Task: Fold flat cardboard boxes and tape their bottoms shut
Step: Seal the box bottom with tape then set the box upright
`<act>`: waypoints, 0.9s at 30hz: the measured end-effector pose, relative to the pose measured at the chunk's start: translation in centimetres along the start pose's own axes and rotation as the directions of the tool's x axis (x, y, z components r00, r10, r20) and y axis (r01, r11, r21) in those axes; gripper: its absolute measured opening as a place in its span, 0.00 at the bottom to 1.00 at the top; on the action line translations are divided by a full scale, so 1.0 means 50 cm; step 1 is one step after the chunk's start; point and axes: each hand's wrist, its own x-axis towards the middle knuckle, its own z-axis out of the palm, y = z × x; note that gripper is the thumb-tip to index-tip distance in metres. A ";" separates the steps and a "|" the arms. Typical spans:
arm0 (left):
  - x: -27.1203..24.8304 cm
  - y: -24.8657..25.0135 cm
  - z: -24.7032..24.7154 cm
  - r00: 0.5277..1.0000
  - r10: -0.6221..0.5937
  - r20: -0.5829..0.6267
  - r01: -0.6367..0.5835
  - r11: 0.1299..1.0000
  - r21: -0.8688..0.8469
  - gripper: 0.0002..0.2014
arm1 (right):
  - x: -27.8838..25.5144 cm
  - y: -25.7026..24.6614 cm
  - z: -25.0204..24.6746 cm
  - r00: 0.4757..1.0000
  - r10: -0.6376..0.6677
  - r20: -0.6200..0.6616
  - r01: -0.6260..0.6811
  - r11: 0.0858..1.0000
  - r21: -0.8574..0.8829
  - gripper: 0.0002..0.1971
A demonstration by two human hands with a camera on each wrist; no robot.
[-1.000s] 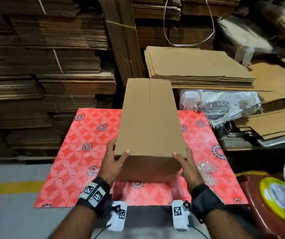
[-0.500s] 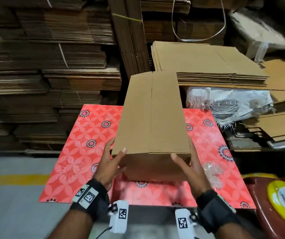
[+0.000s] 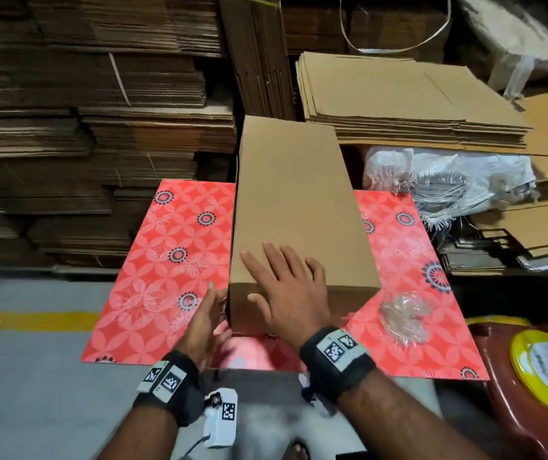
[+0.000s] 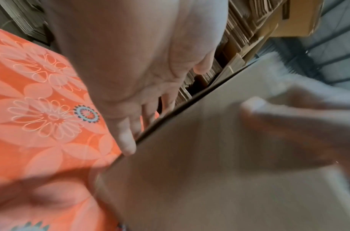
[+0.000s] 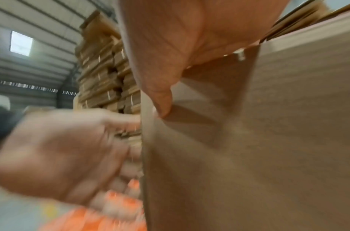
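Behind everything, stacks of flat cardboard walled off the far side, and a lower pile of flat sheets lay at my right rear above a frayed white sack. Nearer, the red flowered tabletop carried the cardboard box, which stood folded up at its middle, long side running away from me. Over the box's near top edge my right hand lay flat, grip spread, fingers straight on the top panel and thumb down the front face. My left hand sat against the box's near left corner, fingers straight along the left wall. Right of the box lay crumpled clear plastic, and a yellow-rimmed tape roll beyond the tabletop's corner.
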 end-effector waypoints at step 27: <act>-0.016 0.047 0.050 0.993 0.118 0.014 -0.117 0.992 -0.047 0.35 | -0.142 0.216 -0.004 0.783 0.484 0.391 -0.539 0.214 0.815 0.41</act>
